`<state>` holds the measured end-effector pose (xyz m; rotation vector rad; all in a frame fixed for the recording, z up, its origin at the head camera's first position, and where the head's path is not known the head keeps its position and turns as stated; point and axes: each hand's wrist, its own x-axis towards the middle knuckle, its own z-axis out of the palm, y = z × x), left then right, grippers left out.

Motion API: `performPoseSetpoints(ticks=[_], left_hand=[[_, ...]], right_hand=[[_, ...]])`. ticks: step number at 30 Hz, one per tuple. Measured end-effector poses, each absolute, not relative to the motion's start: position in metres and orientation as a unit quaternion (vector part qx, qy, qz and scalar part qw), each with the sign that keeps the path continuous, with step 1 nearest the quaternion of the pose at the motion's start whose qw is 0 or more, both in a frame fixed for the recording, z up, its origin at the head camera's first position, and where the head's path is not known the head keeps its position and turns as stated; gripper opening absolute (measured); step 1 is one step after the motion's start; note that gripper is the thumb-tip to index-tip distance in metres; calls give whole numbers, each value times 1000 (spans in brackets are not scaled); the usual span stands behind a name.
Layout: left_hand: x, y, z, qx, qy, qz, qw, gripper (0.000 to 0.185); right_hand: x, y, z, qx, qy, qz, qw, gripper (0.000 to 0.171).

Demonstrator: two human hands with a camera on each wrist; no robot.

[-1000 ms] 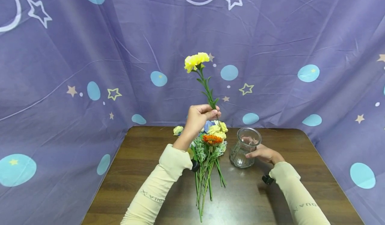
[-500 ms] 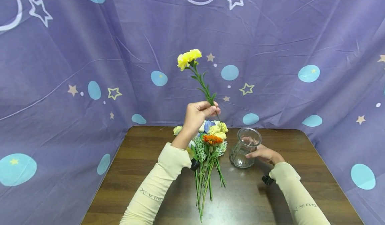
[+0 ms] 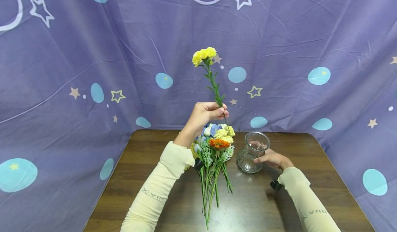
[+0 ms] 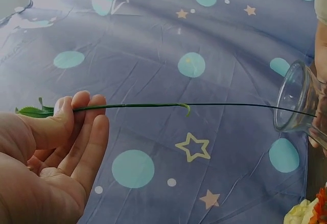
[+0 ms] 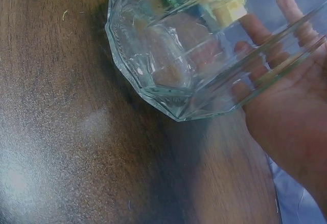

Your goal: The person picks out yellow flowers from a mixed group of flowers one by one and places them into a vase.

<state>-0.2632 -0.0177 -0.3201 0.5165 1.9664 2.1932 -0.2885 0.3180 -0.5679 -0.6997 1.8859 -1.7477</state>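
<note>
A yellow carnation [image 3: 204, 55] stands upright in my left hand [image 3: 206, 114], its bloom above the hand. Thumb and fingers pinch its green stem [image 4: 127, 105]. In the left wrist view the thin lower stem overlaps the mouth of a clear glass vase [image 4: 290, 96]; in the head view it hangs left of the vase, over the flower bunch. My right hand [image 3: 273, 159] grips the vase [image 3: 248, 159] from the right, with the thumb in front and the fingers behind the glass. The vase stands upright on the table, and no flowers show inside it.
A bunch of flowers lies left of the vase, with an orange bloom [image 3: 219, 144], yellow blooms [image 3: 221, 134], and blue ones behind. Their green stems [image 3: 210, 194] point toward the front of the brown wooden table [image 3: 139, 190]. A purple curtain [image 3: 279, 35] hangs behind the table.
The carnation's bloom tipped left, then came back right and a little higher. My left hand has risen slightly. My right hand and the vase have stayed in place.
</note>
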Motion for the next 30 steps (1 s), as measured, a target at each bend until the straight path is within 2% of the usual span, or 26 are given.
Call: performPoseSetpoints(ticks=[15, 30], left_hand=[[-263, 2, -314, 206, 619, 756, 57, 24], [-272, 15, -331, 200, 619, 757, 60, 26]], right_hand=[[-288, 318, -569, -266, 673, -650, 232, 72], [-289, 318, -569, -259, 692, -634, 226, 72]])
